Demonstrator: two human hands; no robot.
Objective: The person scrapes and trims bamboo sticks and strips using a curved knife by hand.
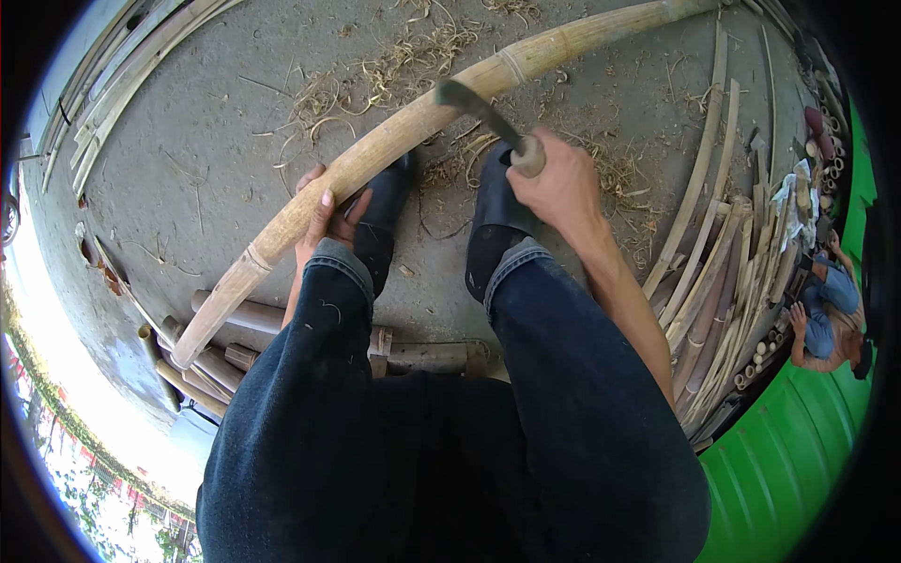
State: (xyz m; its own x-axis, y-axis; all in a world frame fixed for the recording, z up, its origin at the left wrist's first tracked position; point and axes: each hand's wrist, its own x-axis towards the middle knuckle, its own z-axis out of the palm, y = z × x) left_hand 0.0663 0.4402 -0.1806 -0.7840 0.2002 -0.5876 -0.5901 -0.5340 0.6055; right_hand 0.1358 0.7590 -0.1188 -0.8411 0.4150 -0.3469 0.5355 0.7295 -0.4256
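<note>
A long, thick bamboo pole (394,136) slants across in front of me, from the lower left to the upper right. My left hand (330,214) cups its near part from below, the thumb and fingertips around the pole. In my right hand (563,183) is a curved knife (483,111), the fist closed around its wooden handle. The dark blade points to the upper left, and its tip overlaps the pole's lower edge. Whether the blade touches the bamboo I cannot tell. Pale node rings cross the pole near each end of the worked stretch.
Curly bamboo shavings (404,70) litter the concrete floor (216,122). Split strips (699,178) and poles pile up at the right, beside a green corrugated sheet (784,450). Bamboo sections (422,357) lie below my knees. Another person (831,314) sits at the far right.
</note>
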